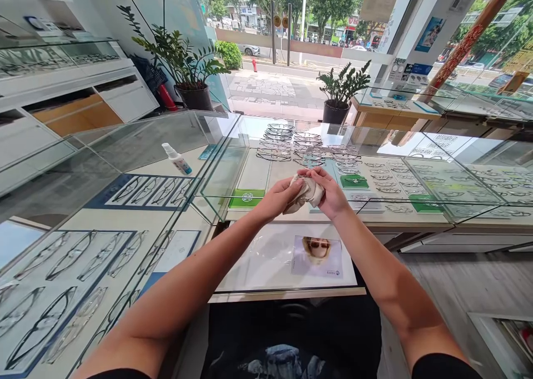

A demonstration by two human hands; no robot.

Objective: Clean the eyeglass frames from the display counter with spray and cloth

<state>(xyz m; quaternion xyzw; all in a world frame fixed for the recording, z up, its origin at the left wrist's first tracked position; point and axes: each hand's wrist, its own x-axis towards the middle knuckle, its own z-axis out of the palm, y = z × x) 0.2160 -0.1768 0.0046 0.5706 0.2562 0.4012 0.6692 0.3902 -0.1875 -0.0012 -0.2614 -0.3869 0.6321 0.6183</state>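
The left hand (278, 197) and right hand (332, 195) both pinch the cloth (306, 194). If their grip gets loose, it could fall on the glass case (225, 173).

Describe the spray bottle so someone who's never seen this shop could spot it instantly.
Start at the glass counter and look left of the left hand holding the crumpled cloth. Just beyond the dark-blue tray with a row of eyeglasses is the spray bottle, white with blue markings, the only bottle amid the eyeglasses.
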